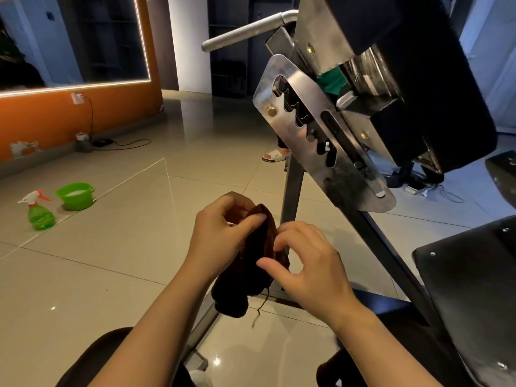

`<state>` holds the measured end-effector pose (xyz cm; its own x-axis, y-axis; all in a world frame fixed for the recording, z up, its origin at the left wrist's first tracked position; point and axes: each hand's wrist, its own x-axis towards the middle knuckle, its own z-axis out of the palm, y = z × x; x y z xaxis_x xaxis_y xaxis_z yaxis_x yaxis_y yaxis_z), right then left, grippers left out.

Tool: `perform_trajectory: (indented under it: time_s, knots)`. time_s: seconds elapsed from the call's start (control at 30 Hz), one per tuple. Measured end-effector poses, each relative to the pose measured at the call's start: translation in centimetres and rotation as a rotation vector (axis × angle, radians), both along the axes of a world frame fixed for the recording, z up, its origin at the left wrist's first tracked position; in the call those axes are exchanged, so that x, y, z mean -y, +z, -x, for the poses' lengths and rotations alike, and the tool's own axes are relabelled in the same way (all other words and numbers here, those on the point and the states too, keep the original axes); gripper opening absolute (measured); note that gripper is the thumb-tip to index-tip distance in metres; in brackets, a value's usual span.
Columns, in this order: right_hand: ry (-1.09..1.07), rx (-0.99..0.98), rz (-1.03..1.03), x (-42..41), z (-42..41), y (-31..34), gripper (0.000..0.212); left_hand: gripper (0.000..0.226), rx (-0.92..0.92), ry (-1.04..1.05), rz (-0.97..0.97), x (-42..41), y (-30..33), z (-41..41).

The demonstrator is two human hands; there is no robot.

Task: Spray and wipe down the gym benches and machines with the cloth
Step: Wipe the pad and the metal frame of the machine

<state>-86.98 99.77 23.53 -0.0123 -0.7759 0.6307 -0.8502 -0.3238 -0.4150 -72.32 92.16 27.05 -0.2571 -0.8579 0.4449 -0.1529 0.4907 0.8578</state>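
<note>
two hands are counted: the left hand (223,233) and the right hand (310,263). one dark cloth (248,269) is seen, with one loose thread (261,310). one green spray bottle (39,212) and one green bowl (74,195) are counted on the floor. one sandalled foot (275,156) is seen. one notched metal plate (315,135) is counted.
</note>
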Motion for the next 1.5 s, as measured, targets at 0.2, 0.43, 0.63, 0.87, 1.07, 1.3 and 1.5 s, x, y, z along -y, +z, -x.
perform_trajectory:
  time_s: [0.2,0.43,0.63,0.87,1.07,1.3,1.5]
  knots:
    - [-0.132,0.072,-0.221,0.9,1.2,-0.5,0.018,0.017,0.012,-0.079,-0.007,-0.2,0.1,-0.3]
    - [-0.007,0.153,-0.350,1.1,0.7,0.0,0.016,0.029,0.154,-0.233,-0.016,-0.2,0.6,-1.3]
    - [0.144,0.228,-0.481,0.9,1.4,0.4,0.014,0.029,0.324,-0.307,0.071,-0.7,0.9,-1.7]
    - [0.101,0.240,-0.408,0.2,2.0,0.4,0.009,0.028,0.287,-0.226,0.069,-0.4,0.8,-2.0]
    - [0.092,0.166,-0.389,-0.3,2.7,0.3,0.007,0.027,0.343,-0.217,0.072,-0.3,0.7,-2.0]
    - [0.227,0.102,-0.454,-0.7,1.3,0.0,0.013,0.031,0.299,-0.306,0.065,-1.0,0.5,-1.3]
    - [0.066,-0.022,-0.308,-0.4,0.6,-0.6,0.017,0.033,0.235,-0.217,0.095,-0.7,0.1,-1.1]
